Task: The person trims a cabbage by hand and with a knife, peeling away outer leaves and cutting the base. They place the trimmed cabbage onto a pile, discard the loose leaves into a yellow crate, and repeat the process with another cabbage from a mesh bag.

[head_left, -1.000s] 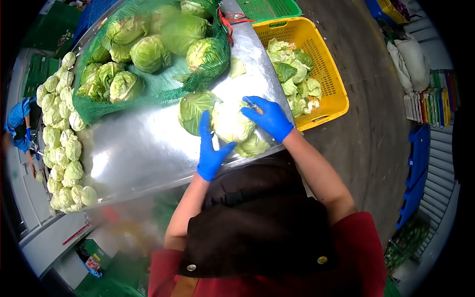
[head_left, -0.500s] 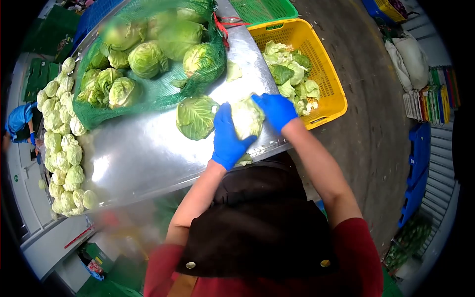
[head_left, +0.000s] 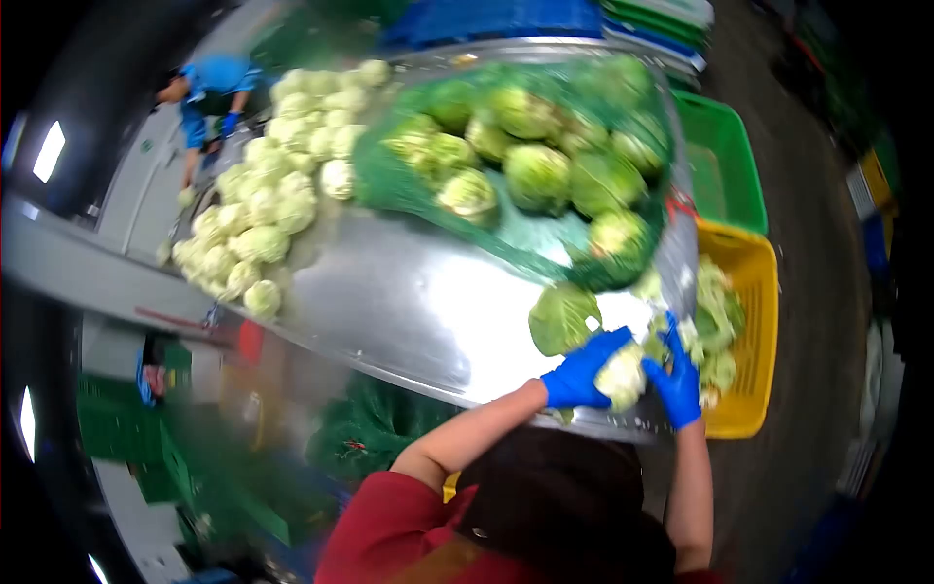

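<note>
Blue-gloved left hand [head_left: 590,371] grasps a pale, whitish-green cabbage [head_left: 623,377] by its side, over the near right part of a shiny metal table [head_left: 389,292]. Beside the cabbage, the blue-gloved right hand [head_left: 678,383] has its thumb and fingers spread; whether it grips any leaf is unclear. Just beyond the left hand lies a broad green cabbage leaf [head_left: 564,320]. Farther back, a green mesh sack [head_left: 530,255] holds whole cabbages. Right of the table, a yellow plastic crate [head_left: 758,331] contains loose leaves.
</note>
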`<state>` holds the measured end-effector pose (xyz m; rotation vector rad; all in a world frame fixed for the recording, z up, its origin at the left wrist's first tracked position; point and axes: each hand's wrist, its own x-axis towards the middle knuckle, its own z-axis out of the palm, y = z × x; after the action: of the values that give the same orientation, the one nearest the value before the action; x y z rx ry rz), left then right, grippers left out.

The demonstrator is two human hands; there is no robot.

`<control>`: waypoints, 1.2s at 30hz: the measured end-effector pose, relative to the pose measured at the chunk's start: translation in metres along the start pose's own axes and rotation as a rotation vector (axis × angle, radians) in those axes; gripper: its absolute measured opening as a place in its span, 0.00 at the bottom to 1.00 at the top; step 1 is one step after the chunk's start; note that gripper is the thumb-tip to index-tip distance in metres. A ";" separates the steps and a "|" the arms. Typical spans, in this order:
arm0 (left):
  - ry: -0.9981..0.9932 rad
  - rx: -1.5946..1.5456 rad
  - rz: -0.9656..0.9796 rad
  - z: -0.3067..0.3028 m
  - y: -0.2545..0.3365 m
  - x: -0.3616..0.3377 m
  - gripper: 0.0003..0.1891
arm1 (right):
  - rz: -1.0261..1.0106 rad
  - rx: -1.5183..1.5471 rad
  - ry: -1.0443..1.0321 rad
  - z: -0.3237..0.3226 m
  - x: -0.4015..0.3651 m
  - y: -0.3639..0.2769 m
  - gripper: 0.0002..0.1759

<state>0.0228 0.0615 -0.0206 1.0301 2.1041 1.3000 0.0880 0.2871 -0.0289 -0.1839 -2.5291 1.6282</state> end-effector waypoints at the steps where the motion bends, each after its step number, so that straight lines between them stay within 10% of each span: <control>1: 0.034 0.006 0.114 0.003 -0.006 0.003 0.57 | -0.052 -0.026 -0.121 0.010 0.003 -0.003 0.38; 3: 0.173 -0.037 -0.001 0.007 0.002 -0.008 0.56 | 0.252 0.318 -0.247 0.012 0.002 -0.007 0.31; 15: 0.395 0.127 -0.126 0.030 0.030 -0.002 0.56 | 0.481 0.176 0.162 0.027 -0.008 0.001 0.17; 31: 0.430 0.132 -0.191 0.037 0.019 0.013 0.62 | 0.433 -0.351 0.159 0.013 -0.014 -0.048 0.24; 33: 0.461 0.140 -0.149 0.052 -0.009 0.017 0.63 | 0.345 -0.337 0.185 0.009 -0.020 -0.032 0.28; 34: 0.482 0.143 -0.130 0.059 -0.017 0.018 0.63 | -0.059 -0.503 0.294 0.011 -0.024 -0.006 0.30; 36: 0.461 0.153 -0.119 0.063 -0.024 0.020 0.61 | 0.134 -0.528 0.149 0.005 -0.030 -0.030 0.32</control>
<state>0.0465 0.1056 -0.0707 0.6928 2.5950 1.4392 0.1162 0.2655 -0.0047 -0.5118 -2.8142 0.9004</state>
